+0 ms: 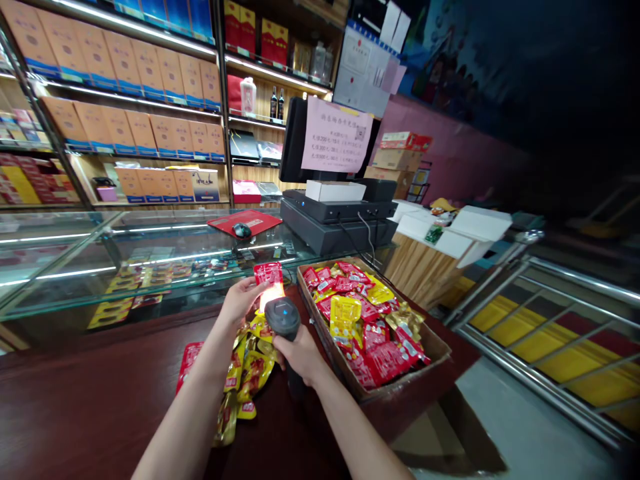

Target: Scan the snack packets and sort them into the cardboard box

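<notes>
My left hand (pixel 241 301) pinches a red snack packet (pixel 269 273) and holds it up over the table. Wrapped round the handle of a dark barcode scanner (pixel 283 316) is my right hand (pixel 301 351). The scanner's head faces the packet, and a bright light falls on the packet's lower part. Below and between my forearms lies a pile of yellow and gold snack packets (pixel 254 375), partly hidden by my left arm. To the right, a cardboard box (pixel 327 342) holds many red, yellow and gold packets.
Behind the table stands a glass display counter (pixel 165 263) with a red mat (pixel 257 222), a mouse (pixel 242 230) and a monitor (pixel 293 150) on a dark cash drawer (pixel 330 230). A metal railing (pixel 550 320) runs along the right. Shelves of boxes (pixel 145 137) line the back.
</notes>
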